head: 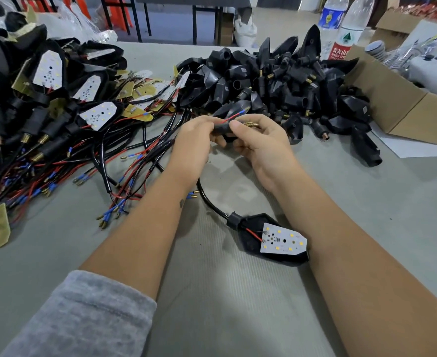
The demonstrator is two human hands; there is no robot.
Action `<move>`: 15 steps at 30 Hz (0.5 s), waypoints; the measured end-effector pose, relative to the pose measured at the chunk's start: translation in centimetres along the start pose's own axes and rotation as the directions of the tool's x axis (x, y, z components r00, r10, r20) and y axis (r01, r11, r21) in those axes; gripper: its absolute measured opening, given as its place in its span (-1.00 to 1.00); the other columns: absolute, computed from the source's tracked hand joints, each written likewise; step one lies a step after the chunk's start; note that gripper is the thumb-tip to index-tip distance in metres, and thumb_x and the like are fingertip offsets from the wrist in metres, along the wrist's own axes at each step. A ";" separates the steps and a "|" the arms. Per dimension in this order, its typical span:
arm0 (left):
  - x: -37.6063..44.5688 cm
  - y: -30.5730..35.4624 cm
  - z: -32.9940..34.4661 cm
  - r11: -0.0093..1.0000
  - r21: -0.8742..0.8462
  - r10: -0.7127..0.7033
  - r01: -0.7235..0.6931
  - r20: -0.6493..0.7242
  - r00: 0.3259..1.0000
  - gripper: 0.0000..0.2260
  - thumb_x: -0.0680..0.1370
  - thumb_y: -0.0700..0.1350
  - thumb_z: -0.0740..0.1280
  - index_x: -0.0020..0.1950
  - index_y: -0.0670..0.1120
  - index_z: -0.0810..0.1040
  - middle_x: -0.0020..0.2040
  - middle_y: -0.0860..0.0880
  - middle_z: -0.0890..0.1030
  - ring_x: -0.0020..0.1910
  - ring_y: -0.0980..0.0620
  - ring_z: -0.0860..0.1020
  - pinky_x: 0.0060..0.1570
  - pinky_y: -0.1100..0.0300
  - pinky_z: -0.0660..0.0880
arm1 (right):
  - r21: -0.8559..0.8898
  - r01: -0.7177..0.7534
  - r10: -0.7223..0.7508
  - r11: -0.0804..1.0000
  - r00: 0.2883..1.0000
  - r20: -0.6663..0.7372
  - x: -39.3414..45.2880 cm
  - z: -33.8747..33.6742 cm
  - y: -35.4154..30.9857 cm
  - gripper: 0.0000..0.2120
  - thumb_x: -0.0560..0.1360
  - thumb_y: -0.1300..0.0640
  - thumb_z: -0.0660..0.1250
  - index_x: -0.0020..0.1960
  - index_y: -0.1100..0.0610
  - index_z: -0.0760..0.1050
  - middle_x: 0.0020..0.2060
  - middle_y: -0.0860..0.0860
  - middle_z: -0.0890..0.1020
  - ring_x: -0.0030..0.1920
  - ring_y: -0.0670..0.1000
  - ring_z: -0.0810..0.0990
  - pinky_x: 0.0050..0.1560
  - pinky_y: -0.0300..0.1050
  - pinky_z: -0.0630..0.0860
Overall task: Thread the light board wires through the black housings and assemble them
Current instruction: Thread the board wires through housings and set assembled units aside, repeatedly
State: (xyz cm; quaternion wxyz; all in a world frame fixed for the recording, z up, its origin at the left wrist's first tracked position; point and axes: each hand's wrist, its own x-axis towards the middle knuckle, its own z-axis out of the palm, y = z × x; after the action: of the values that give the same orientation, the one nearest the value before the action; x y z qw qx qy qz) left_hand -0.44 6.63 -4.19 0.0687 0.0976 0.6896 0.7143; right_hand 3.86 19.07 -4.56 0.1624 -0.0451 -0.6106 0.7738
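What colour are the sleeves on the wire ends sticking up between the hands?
Blue sleeve on the red wire; head view.

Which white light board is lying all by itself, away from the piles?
The light board sitting in a black housing near the right forearm, between the arms. The other boards are heaped in the pile on the left.

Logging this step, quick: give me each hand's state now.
Left hand: grips the black housing.
Right hand: pinches the same housing, by the red wire.
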 end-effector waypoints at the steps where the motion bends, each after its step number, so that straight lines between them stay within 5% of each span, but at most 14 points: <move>1: 0.0 0.0 0.0 1.000 -0.008 -0.015 0.015 0.007 1.000 -0.73 0.63 -0.13 0.15 -0.14 0.00 0.60 -0.36 -0.01 0.52 -0.60 0.20 0.29 -0.58 0.33 0.19 | -0.015 0.004 -0.004 1.000 1.000 0.011 -0.1 0.1 0.0 -0.89 0.47 0.35 0.41 -0.08 0.20 0.53 -0.29 0.11 0.64 -0.34 0.01 0.59 -0.28 -0.21 0.51; 5: -0.1 -0.3 -0.1 0.999 0.036 0.022 -0.023 0.036 0.999 -0.80 0.63 -0.03 0.24 -0.18 0.01 0.52 -0.38 0.15 0.49 -0.55 0.23 0.32 -0.54 0.36 0.23 | -0.050 0.015 -0.014 0.999 0.999 0.034 -0.4 0.3 0.0 -0.84 0.47 0.32 0.42 0.04 0.28 0.56 -0.17 0.22 0.65 -0.21 0.10 0.62 -0.21 -0.17 0.54; 15: 0.4 -0.7 -0.5 1.000 -0.009 0.029 -0.029 -0.061 0.998 -0.85 0.66 -0.04 0.21 -0.08 -0.03 0.47 -0.29 -0.02 0.52 -0.50 0.20 0.35 -0.53 0.34 0.29 | 0.072 -0.040 0.042 0.997 0.999 -0.026 -0.4 0.1 -0.5 -0.74 0.67 0.11 0.14 0.08 0.18 0.57 -0.20 0.07 0.62 -0.24 -0.02 0.60 -0.13 -0.20 0.57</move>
State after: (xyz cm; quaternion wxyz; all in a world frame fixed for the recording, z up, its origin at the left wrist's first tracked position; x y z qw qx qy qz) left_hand -0.94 6.24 -4.85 0.0379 0.0855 0.6863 0.7213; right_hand 4.34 18.99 -4.13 0.1564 -0.0624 -0.5793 0.7975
